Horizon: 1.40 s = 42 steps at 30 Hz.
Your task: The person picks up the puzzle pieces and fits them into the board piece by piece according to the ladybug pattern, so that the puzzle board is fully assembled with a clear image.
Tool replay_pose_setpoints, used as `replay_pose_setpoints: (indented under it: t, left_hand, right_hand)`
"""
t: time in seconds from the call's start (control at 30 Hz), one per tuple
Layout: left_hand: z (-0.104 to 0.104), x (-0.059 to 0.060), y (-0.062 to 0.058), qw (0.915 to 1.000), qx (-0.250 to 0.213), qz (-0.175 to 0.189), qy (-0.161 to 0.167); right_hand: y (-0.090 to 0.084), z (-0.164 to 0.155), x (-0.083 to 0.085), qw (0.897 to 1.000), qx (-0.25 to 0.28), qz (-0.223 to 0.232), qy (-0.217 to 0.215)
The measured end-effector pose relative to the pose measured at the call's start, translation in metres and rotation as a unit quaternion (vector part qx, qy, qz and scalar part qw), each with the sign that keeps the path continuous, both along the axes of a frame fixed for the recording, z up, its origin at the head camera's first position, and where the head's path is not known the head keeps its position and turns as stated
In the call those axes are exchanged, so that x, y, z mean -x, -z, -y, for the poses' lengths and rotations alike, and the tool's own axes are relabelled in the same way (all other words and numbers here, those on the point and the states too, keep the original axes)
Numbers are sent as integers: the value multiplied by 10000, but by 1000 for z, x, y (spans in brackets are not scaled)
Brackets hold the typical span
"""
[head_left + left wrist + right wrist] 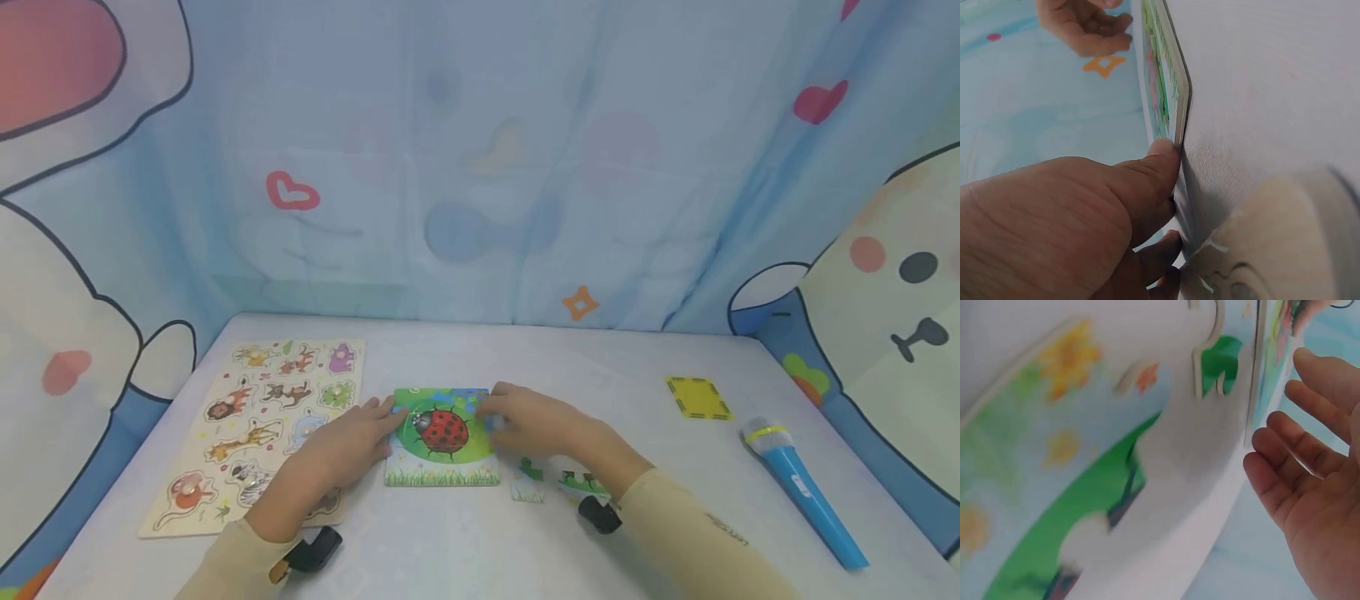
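We find the ladybug board (442, 435) lying on the white table (600, 358), picture side up; it serves as our reference. The left hand (348, 450) rests at its left edge, thumb tip against the rim, fingers extended alongside—a contact, not a clamp. The right hand (536, 421) is beside its right edge, fingers loosely bent and holding nothing; whether the fingertips touch it, we cannot tell. Two loose puzzle pieces (528, 482) (581, 482) lie just off its lower right corner, the animal board (197, 458) to its left, the microphone (806, 492) well to its right.

We judge the ladybug board light and stiff, its printed face somewhat slippery. Take hold by opposite edges—keep pressure off the face. Handle the pieces by their rims; thin tabs may chip.
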<state>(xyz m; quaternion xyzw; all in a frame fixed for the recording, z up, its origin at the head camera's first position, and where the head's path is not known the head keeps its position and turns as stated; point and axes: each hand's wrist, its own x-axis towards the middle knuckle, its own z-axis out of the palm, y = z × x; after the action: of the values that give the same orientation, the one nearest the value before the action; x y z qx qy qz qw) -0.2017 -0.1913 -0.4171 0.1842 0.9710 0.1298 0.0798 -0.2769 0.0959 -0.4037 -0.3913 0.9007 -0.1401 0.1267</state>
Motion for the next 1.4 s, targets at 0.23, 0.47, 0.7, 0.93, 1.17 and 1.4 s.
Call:
replay_pose_setpoints:
  t: [0.23,0.47,0.7,0.93,1.17,1.4]
  left_hand:
    - [-1,-1,-2,10000,-3,-44,10]
    - [-1,-1,-1,10000,14,2,1]
    - [0,-1,-1,10000,-23,5,13]
    - [-1,-1,0,10000,-5,20,-16]
    - [0,-1,1,10000,18,0,-7]
    - [0,-1,1,10000,8,26,-4]
  right_hand:
    - [-4,-30,-17,9990,-329,104,277]
    - [-2,-40,-38,9958,-732,114,539]
    - [0,-45,-45,9981,-582,6,195]
    - [-6,-40,-37,9990,-432,-52,94]
    - [-9,-22,-33,9997,34,-139,-189]
    - [-1,5,-29,9974,366,-337,-515]
